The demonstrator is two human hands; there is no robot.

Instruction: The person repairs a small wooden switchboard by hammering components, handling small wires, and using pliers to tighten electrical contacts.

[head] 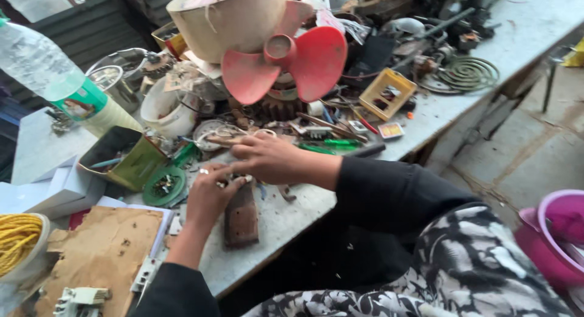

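The person's left hand (210, 192) and right hand (267, 159) come together over the cluttered workbench (292, 213), fingers pinched around some small metal part (234, 180), though it is too blurred to say what exactly. It sits at the top end of a rusty brown block (241, 216) lying on the bench. A green tin (125, 157) stands just left, and a red fan blade (286, 58) rises behind.

Left hand (210, 195) fingers curled downward, right hand (271, 159) crossing above it, grips seemingly closed, black-sleeved forearms.
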